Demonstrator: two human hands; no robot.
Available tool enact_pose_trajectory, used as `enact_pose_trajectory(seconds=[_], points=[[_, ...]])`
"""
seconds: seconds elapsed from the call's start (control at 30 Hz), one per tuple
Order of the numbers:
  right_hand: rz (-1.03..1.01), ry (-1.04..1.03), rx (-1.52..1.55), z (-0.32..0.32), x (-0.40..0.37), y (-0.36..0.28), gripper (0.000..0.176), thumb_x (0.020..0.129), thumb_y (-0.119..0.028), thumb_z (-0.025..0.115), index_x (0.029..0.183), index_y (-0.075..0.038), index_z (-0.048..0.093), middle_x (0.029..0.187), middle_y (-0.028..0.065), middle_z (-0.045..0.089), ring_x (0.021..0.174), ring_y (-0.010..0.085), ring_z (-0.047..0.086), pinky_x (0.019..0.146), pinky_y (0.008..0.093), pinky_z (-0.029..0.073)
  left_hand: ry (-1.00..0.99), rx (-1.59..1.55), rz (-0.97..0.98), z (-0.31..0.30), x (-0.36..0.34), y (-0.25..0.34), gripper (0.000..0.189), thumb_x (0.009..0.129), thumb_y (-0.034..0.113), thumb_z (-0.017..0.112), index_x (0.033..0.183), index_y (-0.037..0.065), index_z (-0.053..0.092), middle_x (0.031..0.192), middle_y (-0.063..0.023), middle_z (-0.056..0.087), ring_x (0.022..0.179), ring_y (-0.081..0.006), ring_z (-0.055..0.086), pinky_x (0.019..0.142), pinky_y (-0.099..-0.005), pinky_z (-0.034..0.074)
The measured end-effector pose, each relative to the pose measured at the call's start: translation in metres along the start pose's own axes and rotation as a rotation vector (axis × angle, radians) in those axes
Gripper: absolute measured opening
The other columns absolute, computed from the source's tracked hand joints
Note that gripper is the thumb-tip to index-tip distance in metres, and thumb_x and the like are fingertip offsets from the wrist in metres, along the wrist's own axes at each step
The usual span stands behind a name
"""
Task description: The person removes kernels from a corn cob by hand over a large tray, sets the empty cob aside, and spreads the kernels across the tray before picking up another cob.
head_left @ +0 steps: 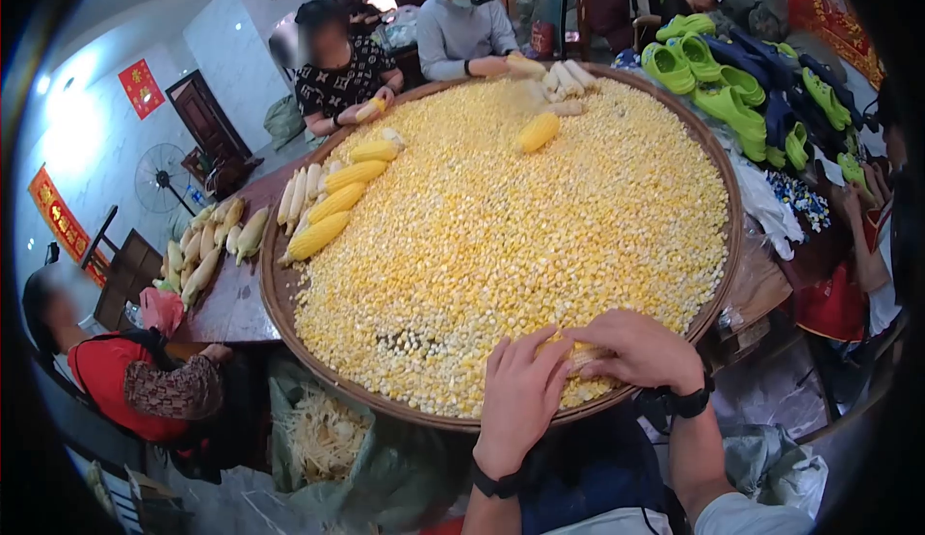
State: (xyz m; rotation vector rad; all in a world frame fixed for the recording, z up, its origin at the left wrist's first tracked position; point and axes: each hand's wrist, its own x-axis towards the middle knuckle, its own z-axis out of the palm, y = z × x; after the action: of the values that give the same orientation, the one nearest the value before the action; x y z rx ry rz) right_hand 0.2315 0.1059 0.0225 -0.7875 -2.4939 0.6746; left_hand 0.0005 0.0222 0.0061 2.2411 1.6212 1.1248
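Observation:
My left hand [521,392] and my right hand [640,347] meet over the near side of a big round basket tray [729,203]. Their curled fingers close around what looks like an ear of corn [582,350], mostly covered by the fingers. Loose yellow and white corn kernels [501,246] spread thickly over the tray and surround both hands. Whole yellow ears [323,234] lie in a row at the tray's left, beside bare cobs [298,193]. Another yellow ear [539,132] rests on the kernels farther back.
Husked and partly husked corn [200,251] is piled on the table at left. Below the tray stands a green sack [371,463] with husk scraps. Across the tray, two people handle corn; a person in red [135,386] sits at left. Green clogs [723,92] are heaped at right.

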Motion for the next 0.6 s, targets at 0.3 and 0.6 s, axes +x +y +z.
enact_pose_trajectory(seconds=[0.3, 0.6], points=[[-0.017, 0.035, -0.016, 0.0039, -0.0008, 0.0005, 0.071, 0.091, -0.025, 0.091, 0.157, -0.014, 0.067, 0.111, 0.0141, 0.079, 0.106, 0.0407, 0.072, 0.094, 0.0509, 0.056, -0.05, 0.01, 0.024, -0.0024, -0.001, 0.0002, 0.033, 0.106, 0.02, 0.074, 0.139, 0.015, 0.077, 0.142, -0.0065, 0.073, 0.135, -0.0318, 0.066, 0.125, -0.0569, 0.041], [-0.002, 0.029, -0.003, 0.001, -0.0018, -0.0016, 0.067, 0.091, -0.025, 0.09, 0.153, -0.011, 0.069, 0.112, 0.0156, 0.078, 0.109, 0.0412, 0.072, 0.095, 0.0517, 0.055, -0.076, 0.053, 0.025, -0.003, -0.001, 0.002, 0.034, 0.106, 0.021, 0.075, 0.14, 0.016, 0.077, 0.146, -0.0066, 0.072, 0.137, -0.0315, 0.065, 0.126, -0.0552, 0.04]])
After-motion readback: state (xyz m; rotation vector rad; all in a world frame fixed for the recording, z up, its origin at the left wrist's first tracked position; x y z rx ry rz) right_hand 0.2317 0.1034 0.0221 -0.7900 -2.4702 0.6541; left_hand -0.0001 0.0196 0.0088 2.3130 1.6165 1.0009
